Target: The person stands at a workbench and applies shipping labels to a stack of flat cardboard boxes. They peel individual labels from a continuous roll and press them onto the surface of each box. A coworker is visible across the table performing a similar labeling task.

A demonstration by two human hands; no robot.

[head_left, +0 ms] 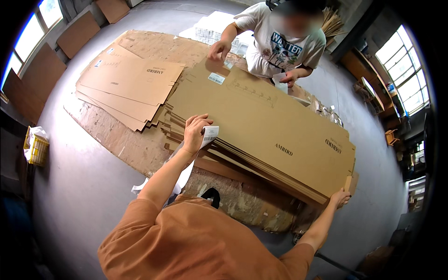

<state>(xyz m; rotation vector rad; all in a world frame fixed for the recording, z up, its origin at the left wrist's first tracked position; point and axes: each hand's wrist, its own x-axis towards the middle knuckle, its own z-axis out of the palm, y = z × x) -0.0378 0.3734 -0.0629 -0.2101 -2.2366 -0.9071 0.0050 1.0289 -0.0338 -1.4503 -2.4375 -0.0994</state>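
A tall stack of flat brown cardboard box blanks (270, 121) lies across the table in front of me. My left hand (195, 133) is at the stack's near left edge, fingers bent around a strip of white labels (211, 133); the strip's tail hangs down beside my forearm. Over at the near right corner, my right hand (340, 199) grips the edge of the top blank by a small flap (348, 183). A white label (216, 78) is stuck near the top blank's far left corner, close to a co-worker's hand (219, 50).
To the left, a second fanned pile of blanks (130, 84) rests on the worn wooden table (112, 140). Across from me stands a co-worker (280, 51) holding a white paper piece (280, 80). White bundles (212, 30) sit behind. A yellow basket (38, 148) stands far left.
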